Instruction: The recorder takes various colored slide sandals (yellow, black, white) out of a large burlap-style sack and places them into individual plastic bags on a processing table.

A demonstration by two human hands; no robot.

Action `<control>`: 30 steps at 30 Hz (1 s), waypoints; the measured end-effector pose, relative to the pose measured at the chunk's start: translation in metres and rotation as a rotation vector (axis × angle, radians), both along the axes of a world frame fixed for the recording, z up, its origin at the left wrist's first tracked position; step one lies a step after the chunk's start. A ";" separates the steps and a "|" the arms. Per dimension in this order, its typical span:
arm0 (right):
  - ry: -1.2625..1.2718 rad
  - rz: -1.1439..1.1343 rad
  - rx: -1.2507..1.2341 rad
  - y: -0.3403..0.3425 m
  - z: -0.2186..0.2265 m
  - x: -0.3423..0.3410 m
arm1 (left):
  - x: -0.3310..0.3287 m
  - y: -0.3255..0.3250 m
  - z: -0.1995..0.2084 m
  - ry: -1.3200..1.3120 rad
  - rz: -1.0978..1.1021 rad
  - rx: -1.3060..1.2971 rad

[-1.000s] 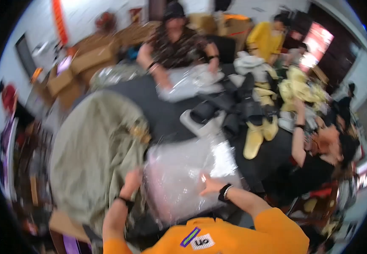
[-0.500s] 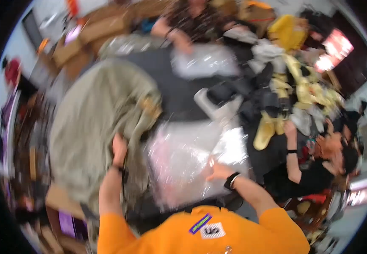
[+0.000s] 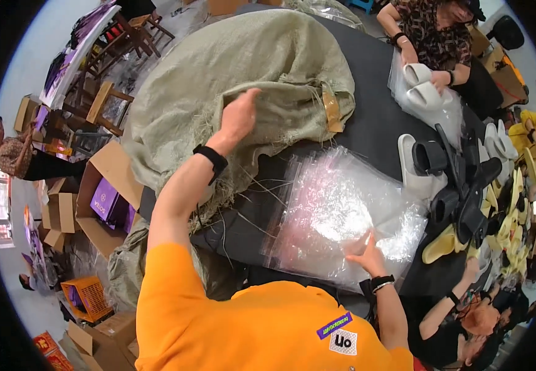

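Note:
A big grey-green woven sack [image 3: 243,52] with a frayed edge lies on the dark table. My left hand [image 3: 239,115] is at the loose edge of its mouth, fingers closed on the cloth. A strip of brown tape [image 3: 332,112] sticks to the sack's right side. Right of the sack, a stack of shiny clear plastic bags [image 3: 317,213] lies flat. My right hand [image 3: 370,256] rests on the near right part of this stack, thumb and forefinger apart, holding nothing. Just beyond the bags are white slippers [image 3: 411,170] and black slippers [image 3: 473,224].
Across the table a person [image 3: 431,37] handles white slippers [image 3: 425,96] over clear bags. Another person [image 3: 447,321] sits at the near right, by yellow slippers [image 3: 444,244]. An open carton [image 3: 116,167] with purple boxes and an orange crate [image 3: 88,297] stand at left.
My view has turned left. The left hand has gone farther out along the sack's mouth, which is now folded back. The right hand stays on the plastic bags.

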State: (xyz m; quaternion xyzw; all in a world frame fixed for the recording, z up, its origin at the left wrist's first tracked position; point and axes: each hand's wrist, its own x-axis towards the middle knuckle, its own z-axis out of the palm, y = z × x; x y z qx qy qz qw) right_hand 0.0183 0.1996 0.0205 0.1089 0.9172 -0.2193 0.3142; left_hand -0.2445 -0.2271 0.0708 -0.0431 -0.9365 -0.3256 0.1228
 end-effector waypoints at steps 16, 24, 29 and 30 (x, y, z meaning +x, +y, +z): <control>-0.096 0.027 0.005 -0.011 0.012 -0.017 | 0.000 0.003 -0.003 0.150 0.154 -0.441; -0.029 -0.176 -0.322 0.009 -0.021 -0.004 | 0.024 0.063 -0.011 -0.963 -0.832 0.462; -0.093 -0.126 -0.221 -0.016 0.015 -0.022 | -0.036 0.018 -0.094 -0.636 -0.125 0.268; -0.090 -0.124 -0.220 -0.016 0.017 -0.025 | -0.042 0.010 -0.096 -0.562 -0.101 0.080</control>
